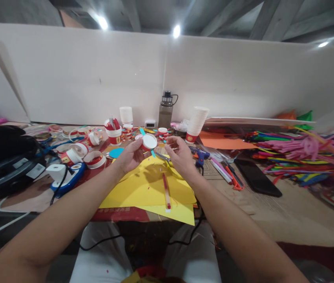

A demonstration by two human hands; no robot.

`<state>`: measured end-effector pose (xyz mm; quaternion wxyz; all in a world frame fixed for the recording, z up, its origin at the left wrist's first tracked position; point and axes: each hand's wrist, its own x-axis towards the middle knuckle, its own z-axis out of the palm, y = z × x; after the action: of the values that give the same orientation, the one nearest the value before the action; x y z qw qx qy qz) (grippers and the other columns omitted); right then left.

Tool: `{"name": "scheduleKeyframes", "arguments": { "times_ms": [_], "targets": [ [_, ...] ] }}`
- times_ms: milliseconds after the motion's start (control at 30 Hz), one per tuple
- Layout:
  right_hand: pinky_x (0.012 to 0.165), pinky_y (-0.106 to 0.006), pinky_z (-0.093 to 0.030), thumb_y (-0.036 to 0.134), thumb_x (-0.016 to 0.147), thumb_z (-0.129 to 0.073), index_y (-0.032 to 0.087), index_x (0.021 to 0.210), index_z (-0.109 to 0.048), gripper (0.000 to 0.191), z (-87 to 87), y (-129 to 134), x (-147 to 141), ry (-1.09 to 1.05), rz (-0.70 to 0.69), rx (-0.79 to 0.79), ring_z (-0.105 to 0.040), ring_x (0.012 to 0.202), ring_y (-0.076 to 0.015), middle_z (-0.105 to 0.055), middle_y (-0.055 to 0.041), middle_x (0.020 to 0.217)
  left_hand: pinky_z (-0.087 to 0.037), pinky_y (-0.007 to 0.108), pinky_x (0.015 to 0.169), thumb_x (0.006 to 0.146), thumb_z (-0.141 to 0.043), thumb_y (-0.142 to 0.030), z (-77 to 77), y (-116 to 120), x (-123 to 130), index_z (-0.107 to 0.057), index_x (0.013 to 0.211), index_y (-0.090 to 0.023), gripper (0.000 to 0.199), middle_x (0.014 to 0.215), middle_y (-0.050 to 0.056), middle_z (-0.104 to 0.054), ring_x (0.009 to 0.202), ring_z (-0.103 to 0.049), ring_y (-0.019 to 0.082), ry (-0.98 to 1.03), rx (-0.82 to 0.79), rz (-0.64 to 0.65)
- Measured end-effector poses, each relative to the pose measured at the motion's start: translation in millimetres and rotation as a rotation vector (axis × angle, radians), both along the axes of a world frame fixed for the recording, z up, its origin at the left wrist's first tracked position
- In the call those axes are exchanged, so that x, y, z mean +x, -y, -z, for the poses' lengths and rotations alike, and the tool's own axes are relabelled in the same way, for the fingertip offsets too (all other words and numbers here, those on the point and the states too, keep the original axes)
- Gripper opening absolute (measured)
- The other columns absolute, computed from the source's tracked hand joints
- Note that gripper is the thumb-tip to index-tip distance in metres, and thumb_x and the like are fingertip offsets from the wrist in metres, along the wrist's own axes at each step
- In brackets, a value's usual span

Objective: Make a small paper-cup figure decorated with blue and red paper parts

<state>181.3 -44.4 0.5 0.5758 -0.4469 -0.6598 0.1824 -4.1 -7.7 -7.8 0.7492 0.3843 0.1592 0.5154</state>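
Observation:
My left hand (134, 154) grips a cut-down paper cup (149, 142) by its side, its round white face turned toward me. Two teal paper strips stick out from the cup, one at the top and one at the bottom. To the right of it, my right hand (181, 156) is raised with thumb and fingers curled together; whatever is between the fingertips is too small to name. Beneath both hands lie yellow paper sheets (137, 192). A red-and-clear stick (166, 190) rests on them, and scissors (164, 158) lie just behind the right wrist.
Cut cup rings (94, 159) and a blue power strip (74, 179) crowd the left. Stacked paper cups (198, 124) and a bottle (166, 110) stand at the back. A glue gun (202, 155), a phone (257, 177) and colourful pipe cleaners (305, 147) lie to the right.

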Motion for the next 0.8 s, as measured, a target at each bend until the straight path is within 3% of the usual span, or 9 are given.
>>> {"name": "scheduleKeyframes", "arguments": {
  "times_ms": [133, 267, 633, 800],
  "targets": [
    [0.064, -0.030, -0.047, 0.028, 0.082, -0.058, 0.020, 0.100, -0.056, 0.020, 2.6, -4, 1, -0.005, -0.002, -0.006, -0.056, 0.075, -0.0156, -0.060, -0.0062, 0.096, -0.056, 0.028, 0.084, 0.072, -0.078, -0.022, 1.1, -3, 0, -0.062, 0.120, -0.022, 0.051, 0.105, 0.003, -0.072, 0.092, -0.067, 0.015, 0.004, 0.119, -0.054],
    [0.064, -0.030, -0.047, 0.029, 0.082, -0.058, 0.020, 0.098, -0.056, 0.019, 3.3, -4, 2, 0.020, 0.003, -0.024, -0.056, 0.074, -0.0156, -0.061, -0.0061, 0.095, -0.053, 0.025, 0.086, 0.065, -0.083, -0.020, 2.8, -7, -2, -0.059, 0.126, -0.024, 0.066, 0.111, 0.004, -0.070, 0.097, -0.065, 0.015, -0.033, 0.213, -0.043],
    [0.069, -0.032, -0.046, 0.031, 0.081, -0.057, 0.019, 0.096, -0.057, 0.020, 12.7, -12, 6, 0.052, 0.018, -0.040, -0.056, 0.074, -0.0168, -0.063, -0.0049, 0.089, -0.050, 0.024, 0.084, 0.061, -0.083, -0.017, 3.8, -3, -2, -0.062, 0.123, -0.022, 0.066, 0.107, 0.005, -0.070, 0.094, -0.064, 0.015, -0.165, 0.302, -0.020],
    [0.069, -0.032, -0.045, 0.032, 0.081, -0.057, 0.019, 0.094, -0.057, 0.018, 13.4, -11, 5, 0.060, 0.024, -0.063, -0.054, 0.073, -0.0167, -0.061, -0.0039, 0.085, -0.055, 0.035, 0.083, 0.073, -0.077, -0.027, 7.3, -9, -6, -0.063, 0.113, -0.020, 0.042, 0.106, 0.006, -0.070, 0.086, -0.067, 0.016, -0.151, 0.205, 0.005]
  ]
}}
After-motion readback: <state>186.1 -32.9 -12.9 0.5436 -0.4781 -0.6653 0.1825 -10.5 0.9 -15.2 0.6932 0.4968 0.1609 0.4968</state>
